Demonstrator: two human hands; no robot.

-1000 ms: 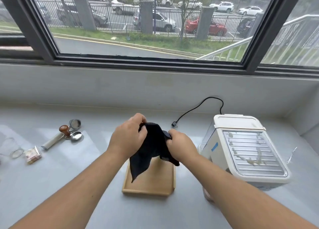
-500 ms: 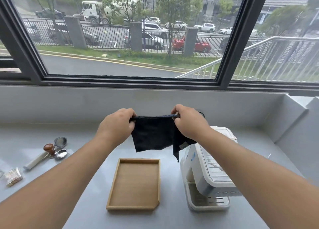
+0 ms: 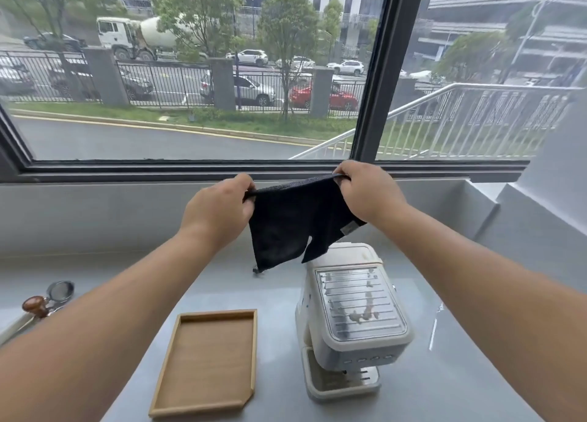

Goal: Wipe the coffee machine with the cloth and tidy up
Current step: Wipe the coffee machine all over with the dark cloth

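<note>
black cloth [image 3: 295, 221] stretched between left hand [image 3: 219, 208] and right hand [image 3: 365, 196], fingers pinched on top corners; step: unfolding. next: lower onto stained coffee machine [image 3: 355, 320] top, 5 o'clock.

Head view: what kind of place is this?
Probably a coffee corner by a street-level window: a white coffee machine, a wooden tray and a tamper sit on a grey counter below the window.

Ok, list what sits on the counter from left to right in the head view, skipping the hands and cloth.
Wooden-knobbed tamper → small round strainer → wooden tray → white coffee machine.
</note>
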